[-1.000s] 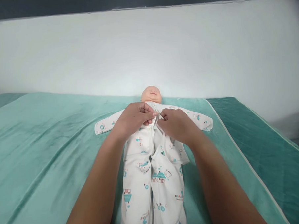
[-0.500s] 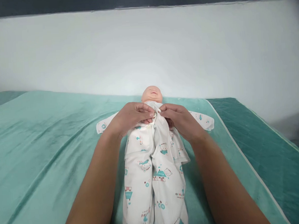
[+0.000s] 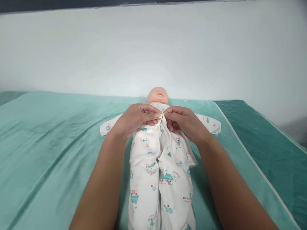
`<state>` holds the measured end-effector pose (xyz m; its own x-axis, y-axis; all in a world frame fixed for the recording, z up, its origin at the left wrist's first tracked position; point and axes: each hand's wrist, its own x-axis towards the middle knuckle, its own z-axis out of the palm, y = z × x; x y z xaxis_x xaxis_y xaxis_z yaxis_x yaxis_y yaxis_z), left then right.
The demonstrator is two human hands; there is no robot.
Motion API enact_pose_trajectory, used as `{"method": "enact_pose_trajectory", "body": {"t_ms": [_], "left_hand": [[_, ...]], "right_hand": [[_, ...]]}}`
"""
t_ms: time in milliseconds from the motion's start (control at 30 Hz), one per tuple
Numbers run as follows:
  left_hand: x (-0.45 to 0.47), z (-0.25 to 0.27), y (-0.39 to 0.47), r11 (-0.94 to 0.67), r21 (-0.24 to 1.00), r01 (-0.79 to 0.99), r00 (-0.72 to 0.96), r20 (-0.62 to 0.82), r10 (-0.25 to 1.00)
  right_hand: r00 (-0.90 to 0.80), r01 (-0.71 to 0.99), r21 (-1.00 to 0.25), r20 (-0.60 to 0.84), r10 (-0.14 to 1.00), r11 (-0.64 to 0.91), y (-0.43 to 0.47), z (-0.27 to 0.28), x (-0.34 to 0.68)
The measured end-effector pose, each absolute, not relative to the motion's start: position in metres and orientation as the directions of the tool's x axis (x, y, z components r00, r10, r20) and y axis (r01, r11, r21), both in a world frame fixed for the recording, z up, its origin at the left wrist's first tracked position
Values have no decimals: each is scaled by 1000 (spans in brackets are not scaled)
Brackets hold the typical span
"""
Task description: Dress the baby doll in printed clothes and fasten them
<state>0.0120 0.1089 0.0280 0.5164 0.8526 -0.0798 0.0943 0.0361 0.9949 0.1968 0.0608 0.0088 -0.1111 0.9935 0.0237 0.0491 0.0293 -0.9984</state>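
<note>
A white jacket [image 3: 151,145] with teal and red prints, front parted at the hem, covers a doll [image 3: 157,95] lying on a green blanket [image 3: 55,149]; left hand [image 3: 136,118] and right hand [image 3: 183,120] pinch its upper front edges

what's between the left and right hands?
Upper front of the white printed shirt, with a small pale button at the left hand; head view.

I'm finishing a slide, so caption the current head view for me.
Left hand and right hand pinching the front of a printed white top on a doll lying on green cloth.
</note>
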Motion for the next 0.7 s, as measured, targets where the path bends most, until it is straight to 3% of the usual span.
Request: {"method": "enact_pose_trajectory", "body": {"t_ms": [300,467,700], "left_hand": [[14,26,111,7,987,159,479,-84,874],[14,28,109,1,989,148,505,-77,860],[15,40,101,-48,959,281,476,-96,874]], "right_hand": [[-99,-83,-995,66,993,58,64,4,197],[-72,-61,-994,95,993,91,66,0,196],[-64,-35,-995,94,994,92,65,2,196]]}}
